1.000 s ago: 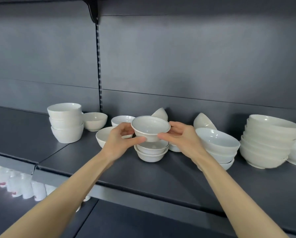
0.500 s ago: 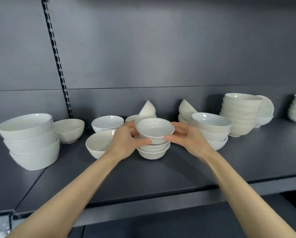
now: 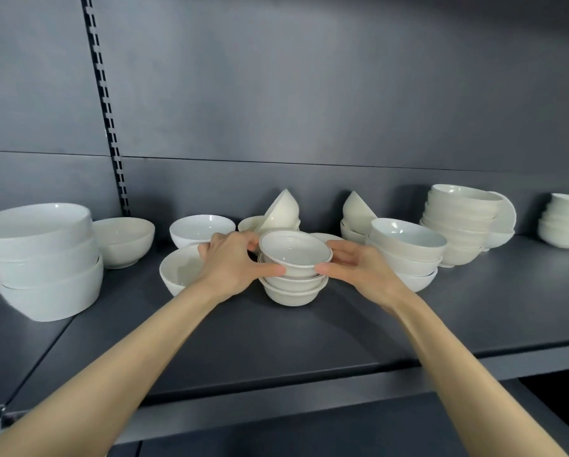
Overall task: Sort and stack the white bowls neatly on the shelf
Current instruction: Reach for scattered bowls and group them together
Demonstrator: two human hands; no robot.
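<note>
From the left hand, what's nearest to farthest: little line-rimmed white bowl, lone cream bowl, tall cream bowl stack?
1. Little line-rimmed white bowl, held in the left hand.
2. Lone cream bowl, off to the left.
3. Tall cream bowl stack, far right.

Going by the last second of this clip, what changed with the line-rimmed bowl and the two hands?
The line-rimmed bowl came down, from just above the small stack to nesting in its top bowl, slightly tilted. Nothing was let go: the left hand and right hand still grip its sides. The other bowls on the shelf stayed put; only the camera view shifted.
</note>
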